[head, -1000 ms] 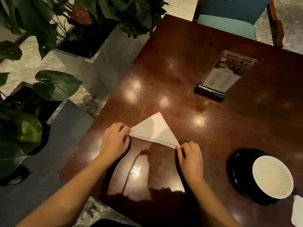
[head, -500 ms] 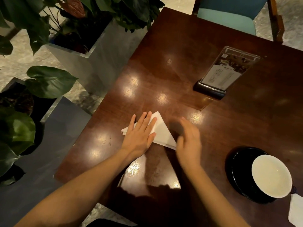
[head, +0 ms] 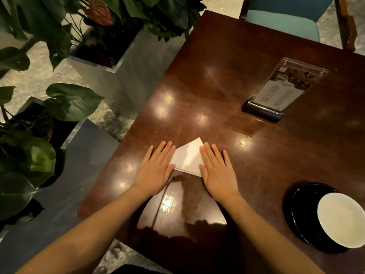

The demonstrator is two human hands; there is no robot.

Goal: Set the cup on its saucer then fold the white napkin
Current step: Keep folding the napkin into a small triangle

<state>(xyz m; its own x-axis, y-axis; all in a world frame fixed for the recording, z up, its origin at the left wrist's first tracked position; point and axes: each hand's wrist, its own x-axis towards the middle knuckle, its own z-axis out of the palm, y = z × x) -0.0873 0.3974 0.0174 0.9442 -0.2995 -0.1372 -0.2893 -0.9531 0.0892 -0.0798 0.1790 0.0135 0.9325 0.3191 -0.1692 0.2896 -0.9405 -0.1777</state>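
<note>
**Booth:** Where is everything lying right now?

**Me:** The cup point(head: 343, 220) is sitting on its black saucer point(head: 296, 206), down at my right near the table point(head: 217, 76) edge, so I'm judging that half done. The napkin point(head: 187, 159) is lying in front of me as a white triangle, peak pointing away, long edge toward me.

**Booth:** And your hands?

**Me:** Both are lying flat with the fingers straight, gripping nothing. My left hand point(head: 156, 171) is pressing over the napkin's left corner and my right hand point(head: 217, 171) is covering the right one. The middle of the triangle is showing bare between them.

**Booth:** How is it going to handle?

**Me:** I'm reading it as thin, light and soft, with no stiffness at all. On polished wood like this it is probably going to skate if I'm pushing sideways, so I'm thinking downward pressure only. The layers look liable to spring apart along that long edge too.

**Booth:** Where are you taking hold for another fold?

**Me:** At the two end corners, I'd say, pinching each lightly between thumb and fingertip and keeping the layers together. Grabbing the middle is likely to crumple it.

**Booth:** Anything in the way?

**Me:** The menu stand point(head: 280, 89) is standing well apart, farther across the table.
</note>
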